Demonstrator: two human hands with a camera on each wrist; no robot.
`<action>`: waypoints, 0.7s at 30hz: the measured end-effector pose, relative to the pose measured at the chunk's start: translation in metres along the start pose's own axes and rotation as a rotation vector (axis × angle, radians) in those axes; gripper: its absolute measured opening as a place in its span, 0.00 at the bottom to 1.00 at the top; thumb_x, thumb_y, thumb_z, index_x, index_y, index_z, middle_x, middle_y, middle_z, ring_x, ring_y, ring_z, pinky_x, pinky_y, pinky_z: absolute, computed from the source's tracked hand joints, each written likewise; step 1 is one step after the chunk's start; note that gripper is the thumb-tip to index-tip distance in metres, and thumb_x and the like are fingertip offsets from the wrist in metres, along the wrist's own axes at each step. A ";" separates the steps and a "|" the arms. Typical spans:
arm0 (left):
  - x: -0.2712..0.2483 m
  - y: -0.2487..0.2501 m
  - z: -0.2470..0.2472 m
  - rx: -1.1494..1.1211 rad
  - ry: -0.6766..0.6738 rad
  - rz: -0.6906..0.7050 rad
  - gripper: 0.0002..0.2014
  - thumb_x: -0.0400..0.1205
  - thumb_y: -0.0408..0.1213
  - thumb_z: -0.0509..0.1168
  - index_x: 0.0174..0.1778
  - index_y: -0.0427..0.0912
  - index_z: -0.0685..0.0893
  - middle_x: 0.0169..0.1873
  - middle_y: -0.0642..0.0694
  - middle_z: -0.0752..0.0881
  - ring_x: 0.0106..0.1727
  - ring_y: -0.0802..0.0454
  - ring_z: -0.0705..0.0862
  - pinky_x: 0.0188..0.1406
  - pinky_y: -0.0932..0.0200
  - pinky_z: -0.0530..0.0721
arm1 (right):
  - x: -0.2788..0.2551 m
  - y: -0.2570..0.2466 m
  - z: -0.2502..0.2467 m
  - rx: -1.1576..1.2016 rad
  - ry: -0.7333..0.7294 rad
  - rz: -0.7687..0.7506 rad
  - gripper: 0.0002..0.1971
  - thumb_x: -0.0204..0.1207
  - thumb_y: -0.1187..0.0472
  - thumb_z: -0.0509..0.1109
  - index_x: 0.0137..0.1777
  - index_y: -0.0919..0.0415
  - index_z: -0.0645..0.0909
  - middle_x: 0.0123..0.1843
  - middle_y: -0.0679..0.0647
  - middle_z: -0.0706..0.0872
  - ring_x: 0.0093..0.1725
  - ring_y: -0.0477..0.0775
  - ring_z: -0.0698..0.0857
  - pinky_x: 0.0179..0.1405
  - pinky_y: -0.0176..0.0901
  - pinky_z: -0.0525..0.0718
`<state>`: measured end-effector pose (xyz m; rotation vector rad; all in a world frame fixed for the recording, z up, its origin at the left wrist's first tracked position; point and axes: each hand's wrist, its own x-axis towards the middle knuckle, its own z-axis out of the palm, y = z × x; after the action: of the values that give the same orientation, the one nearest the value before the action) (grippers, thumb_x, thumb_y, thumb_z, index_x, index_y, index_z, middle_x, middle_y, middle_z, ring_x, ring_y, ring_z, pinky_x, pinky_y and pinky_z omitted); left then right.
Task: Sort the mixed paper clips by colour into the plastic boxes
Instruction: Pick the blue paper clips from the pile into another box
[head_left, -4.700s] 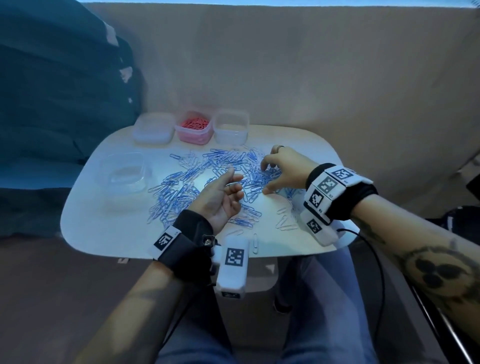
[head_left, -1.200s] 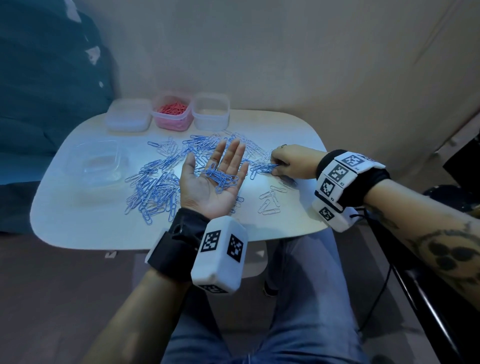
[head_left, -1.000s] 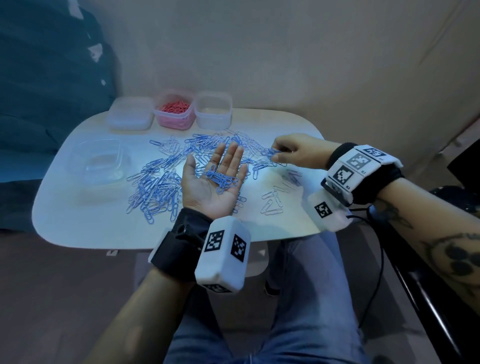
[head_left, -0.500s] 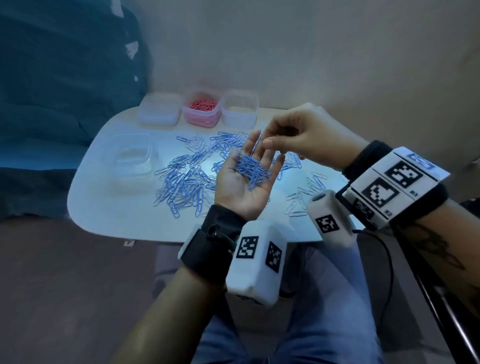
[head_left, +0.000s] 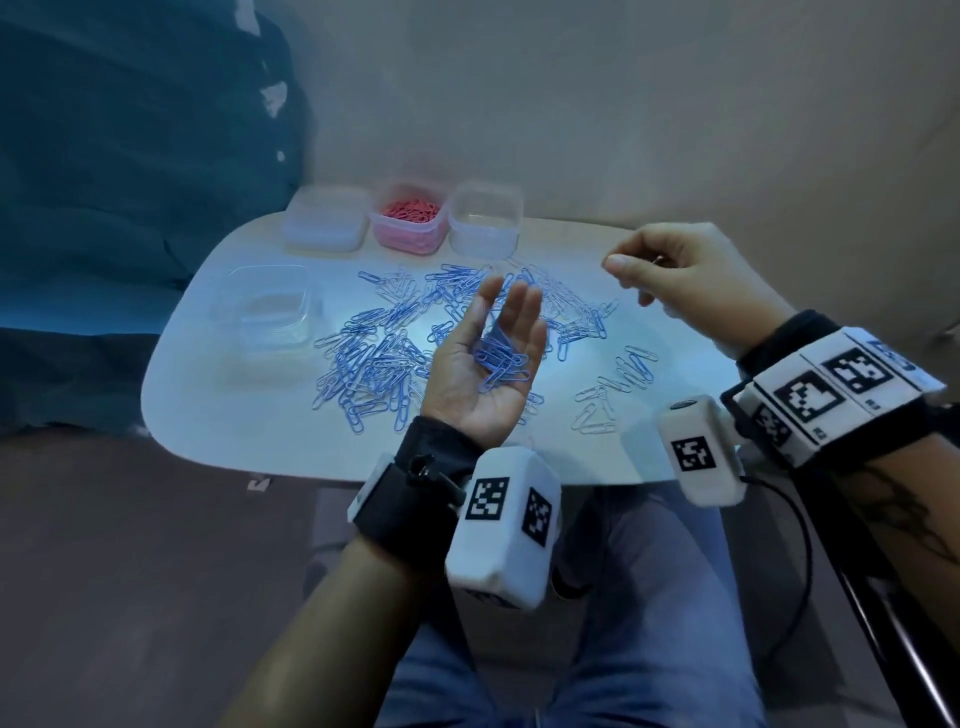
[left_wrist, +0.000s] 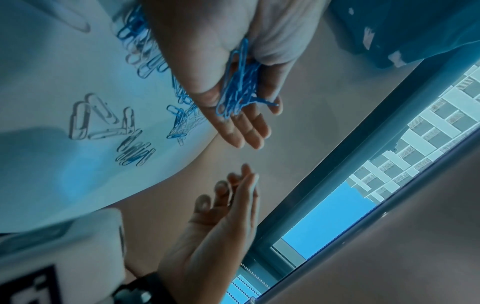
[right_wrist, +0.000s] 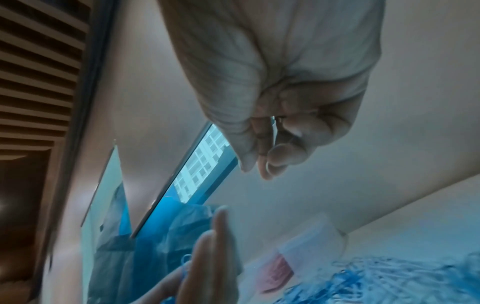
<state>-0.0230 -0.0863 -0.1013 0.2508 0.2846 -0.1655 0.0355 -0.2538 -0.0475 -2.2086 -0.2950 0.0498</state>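
Boxes of clear plastic number four on the pale round-cornered table (head_left: 218, 436): three stand in a row at its far edge, and of these the middle box (head_left: 408, 218) holds a heap of pink paper clips (head_left: 410, 210), while the left box (head_left: 324, 226) and the right box (head_left: 485, 223) show nothing inside that can be made out. The fourth, a wider clear plastic box (head_left: 267, 312), sits alone toward the table's left side, its contents not discernible. Loose blue paper clips (head_left: 374, 364), too many to count, lie scattered across the middle of the table, with a smaller scatter of pale clips (head_left: 618, 384) nearer its right edge. Above the table's middle the left hand (head_left: 488, 364) is turned palm up, fingers nearly straight and slightly cupped, cradling a bunch of blue clips (head_left: 498, 358) in the palm. The right hand (head_left: 691, 280) hovers above the table's far right side, thumb and forefinger pressed tip to tip, other fingers curled; whether anything is pinched between them cannot be told.
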 end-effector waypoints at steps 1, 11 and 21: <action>0.000 0.001 -0.002 -0.028 0.013 0.000 0.18 0.85 0.41 0.54 0.39 0.40 0.87 0.35 0.43 0.89 0.35 0.50 0.90 0.35 0.59 0.88 | 0.000 0.004 -0.002 -0.005 0.004 0.026 0.05 0.78 0.60 0.68 0.46 0.61 0.83 0.32 0.47 0.80 0.29 0.44 0.76 0.22 0.19 0.69; -0.001 0.035 -0.023 -0.133 0.088 -0.018 0.31 0.87 0.49 0.51 0.16 0.40 0.73 0.16 0.52 0.70 0.15 0.58 0.70 0.08 0.73 0.66 | 0.018 0.019 0.026 -0.549 -0.406 -0.015 0.15 0.71 0.64 0.74 0.59 0.61 0.82 0.47 0.52 0.77 0.44 0.51 0.74 0.47 0.38 0.71; -0.005 0.029 -0.014 -0.120 0.064 -0.004 0.29 0.85 0.50 0.52 0.18 0.40 0.73 0.17 0.52 0.71 0.16 0.57 0.71 0.09 0.72 0.68 | 0.023 0.020 0.037 -0.660 -0.419 -0.037 0.15 0.70 0.57 0.75 0.55 0.58 0.80 0.50 0.50 0.79 0.49 0.51 0.76 0.45 0.42 0.74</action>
<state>-0.0253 -0.0541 -0.1066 0.1363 0.3579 -0.1442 0.0560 -0.2310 -0.0845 -2.8352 -0.6585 0.4551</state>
